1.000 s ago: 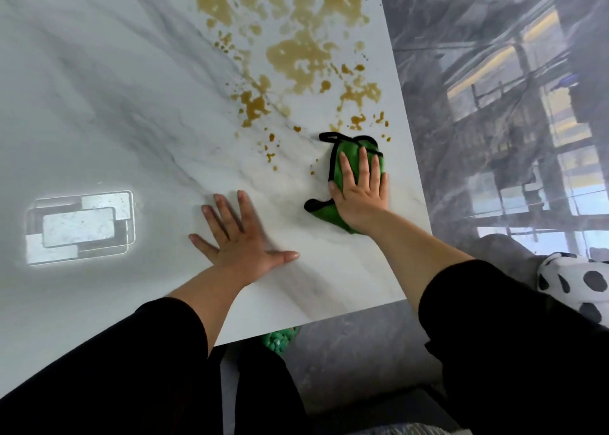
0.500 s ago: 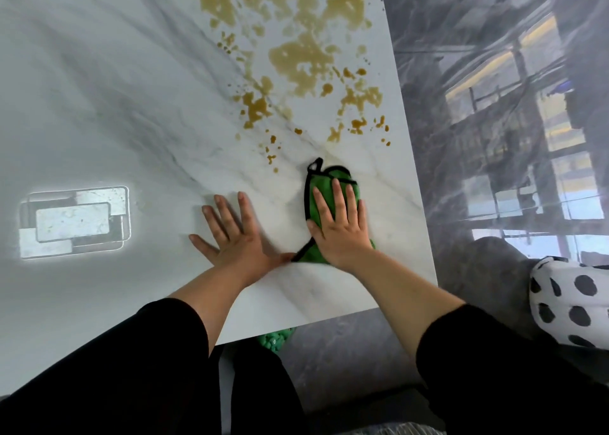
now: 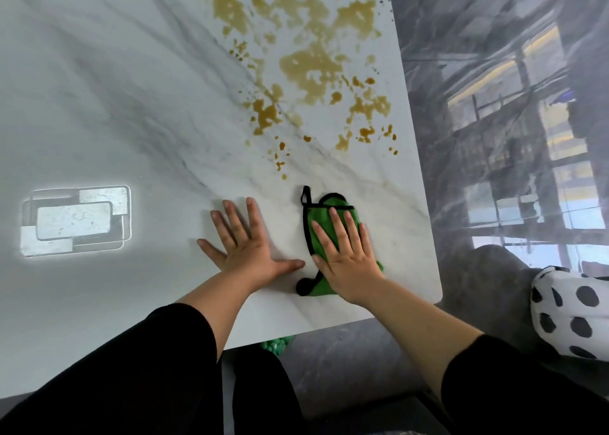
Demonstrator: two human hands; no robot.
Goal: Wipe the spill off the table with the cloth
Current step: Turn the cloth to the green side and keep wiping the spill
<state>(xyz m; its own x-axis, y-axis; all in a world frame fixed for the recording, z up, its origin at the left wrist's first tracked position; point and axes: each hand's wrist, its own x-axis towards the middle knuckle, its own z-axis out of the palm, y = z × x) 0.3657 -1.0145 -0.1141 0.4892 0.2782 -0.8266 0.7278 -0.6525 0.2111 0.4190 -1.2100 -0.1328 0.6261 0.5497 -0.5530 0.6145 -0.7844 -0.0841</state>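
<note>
Head view gives us the white marbled desk (image 3: pixel 115 105) from above. Our right hand (image 3: pixel 349 263) lies flat on the green cloth (image 3: pixel 334 201), fingers straight and a little spread, palm pressing down, so its grip is open. The cloth, edged in black with a small loop at its far end, sits near the desk's near right corner, on the near side of the spill (image 3: pixel 309 65) and apart from it. The brown spill spreads in blotches and droplets over the far right part of the desk. Our left hand (image 3: pixel 250 246) rests palm-down on the bare desk just left of the cloth, fingers splayed, thumb tip close to the cloth's edge, its grip open too. A bright rectangular reflection (image 3: pixel 75 220) shines at the left. A white cushion with black dots (image 3: pixel 570 312) lies off the desk at the right.
</note>
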